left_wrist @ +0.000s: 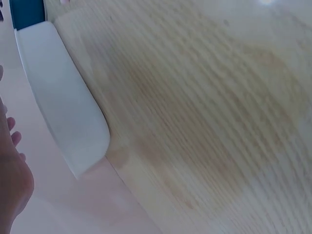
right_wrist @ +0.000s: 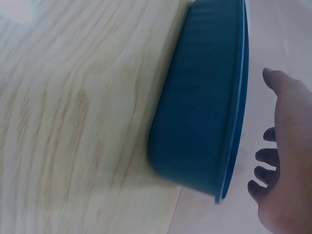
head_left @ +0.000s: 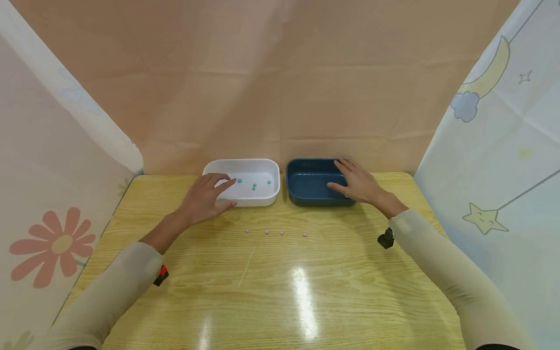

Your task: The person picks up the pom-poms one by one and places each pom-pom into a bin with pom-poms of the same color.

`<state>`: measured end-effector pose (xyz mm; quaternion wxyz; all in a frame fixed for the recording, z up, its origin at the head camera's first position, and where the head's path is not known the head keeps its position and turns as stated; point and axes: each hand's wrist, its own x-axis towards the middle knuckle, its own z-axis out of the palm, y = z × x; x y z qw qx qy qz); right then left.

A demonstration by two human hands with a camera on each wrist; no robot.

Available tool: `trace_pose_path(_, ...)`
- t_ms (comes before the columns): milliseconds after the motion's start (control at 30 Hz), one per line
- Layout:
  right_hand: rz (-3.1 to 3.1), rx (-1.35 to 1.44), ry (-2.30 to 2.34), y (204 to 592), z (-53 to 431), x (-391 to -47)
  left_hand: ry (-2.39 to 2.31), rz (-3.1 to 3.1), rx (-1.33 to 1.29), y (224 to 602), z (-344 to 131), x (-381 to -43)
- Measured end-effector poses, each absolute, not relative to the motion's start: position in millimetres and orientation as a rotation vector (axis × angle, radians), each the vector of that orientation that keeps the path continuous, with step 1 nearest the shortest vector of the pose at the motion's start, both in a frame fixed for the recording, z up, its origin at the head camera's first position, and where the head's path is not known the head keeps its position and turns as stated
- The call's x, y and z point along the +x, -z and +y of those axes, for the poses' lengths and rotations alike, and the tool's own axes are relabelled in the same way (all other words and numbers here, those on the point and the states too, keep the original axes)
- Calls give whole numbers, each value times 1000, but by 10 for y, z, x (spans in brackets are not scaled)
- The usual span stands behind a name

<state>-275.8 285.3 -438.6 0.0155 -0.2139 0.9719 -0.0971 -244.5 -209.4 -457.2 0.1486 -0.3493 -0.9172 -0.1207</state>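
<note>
My left hand [head_left: 203, 198] is over the left side of a white tray [head_left: 267, 200], fingers bent loosely and thumb apart from them. Several small teal beads [head_left: 254, 186] lie in that tray, one of them close by the fingertips in the head view. Above the right end of a dark blue tray [head_left: 306, 199], my right hand [head_left: 359, 183] spreads its fingers, holding nothing. In the right wrist view, this hand [right_wrist: 292, 146] appears apart from the blue tray's rim [right_wrist: 236, 122]. The left wrist view shows only part of the left hand [left_wrist: 13, 180], beside the white tray [left_wrist: 66, 97].
Several small pink beads [head_left: 282, 233] form a loose row on the wooden table [head_left: 210, 287], in front of the trays. Brown paper [head_left: 280, 87] rises behind the table. Patterned cloth walls stand at the left [head_left: 35, 160] and right [head_left: 503, 160].
</note>
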Motion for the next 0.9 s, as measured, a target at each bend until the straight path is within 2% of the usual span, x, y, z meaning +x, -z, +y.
trace_pose_path(567, 3027, -633, 292, 4557, 3057, -2826, 608, -2554, -1208, 4667, -1912, -2118)
trace_pose_path(900, 3019, -622, 305, 4665, 3080, -2891, 597, -2541, -1281, 4848, -1876, -2033)
